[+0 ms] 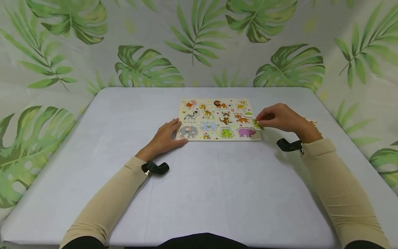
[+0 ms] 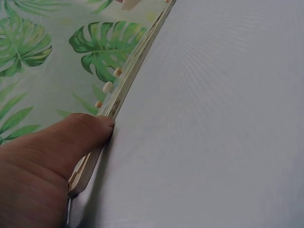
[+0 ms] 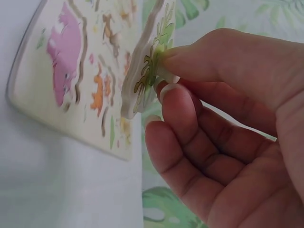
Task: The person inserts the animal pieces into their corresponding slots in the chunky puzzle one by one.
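A wooden animal puzzle board (image 1: 214, 138) lies flat on the white table. My left hand (image 1: 166, 136) rests at its front left corner, fingers along the left side and thumb (image 2: 90, 130) against the front edge. Over the right edge of the board, my right hand (image 1: 280, 118) pinches a green puzzle piece (image 3: 151, 61) between thumb and fingertips, the piece tilted up on its edge. The board's frog picture (image 1: 226, 132) and purple hippo (image 1: 246, 132) are near it. Small knobs (image 2: 108, 87) stand up from the board, including at the elephant (image 1: 188, 131).
Pale wooden edges (image 1: 312, 121) show from behind my right wrist, mostly hidden by it. A leaf-patterned cloth (image 1: 199, 65) stands behind the table (image 1: 202, 180) and along its sides. Each wrist wears a black camera mount (image 1: 289, 145).
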Tool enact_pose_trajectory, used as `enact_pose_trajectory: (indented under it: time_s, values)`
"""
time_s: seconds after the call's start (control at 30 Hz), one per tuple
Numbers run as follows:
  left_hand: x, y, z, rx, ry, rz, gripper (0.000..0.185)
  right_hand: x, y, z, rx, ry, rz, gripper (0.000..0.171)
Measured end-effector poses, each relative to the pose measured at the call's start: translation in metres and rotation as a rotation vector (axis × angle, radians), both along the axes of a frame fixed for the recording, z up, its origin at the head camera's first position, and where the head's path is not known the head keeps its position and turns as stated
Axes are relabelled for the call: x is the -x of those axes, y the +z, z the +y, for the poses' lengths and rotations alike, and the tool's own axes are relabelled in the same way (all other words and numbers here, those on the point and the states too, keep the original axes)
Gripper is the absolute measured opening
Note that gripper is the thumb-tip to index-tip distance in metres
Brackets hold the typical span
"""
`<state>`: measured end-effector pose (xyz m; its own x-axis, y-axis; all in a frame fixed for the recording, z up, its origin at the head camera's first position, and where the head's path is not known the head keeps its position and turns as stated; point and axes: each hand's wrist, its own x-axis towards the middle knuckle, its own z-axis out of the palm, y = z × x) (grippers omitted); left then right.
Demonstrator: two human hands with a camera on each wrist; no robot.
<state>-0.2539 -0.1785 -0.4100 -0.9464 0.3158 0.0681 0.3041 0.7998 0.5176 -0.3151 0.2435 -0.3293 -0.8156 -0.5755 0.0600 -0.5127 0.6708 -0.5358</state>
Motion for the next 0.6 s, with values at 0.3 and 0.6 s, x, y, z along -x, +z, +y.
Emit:
enact_pose_trajectory:
  time_s: [0.3,0.6]
  values:
    - [0.000,-0.001,-0.001,0.009,0.004,-0.001,0.084,0.008,0.007,-0.028,0.022,0.047,0.000,0.009]
    - [0.000,0.000,-0.001,0.002,0.000,0.002,0.084,0.014,0.014,-0.048,0.041,0.071,0.037,0.011]
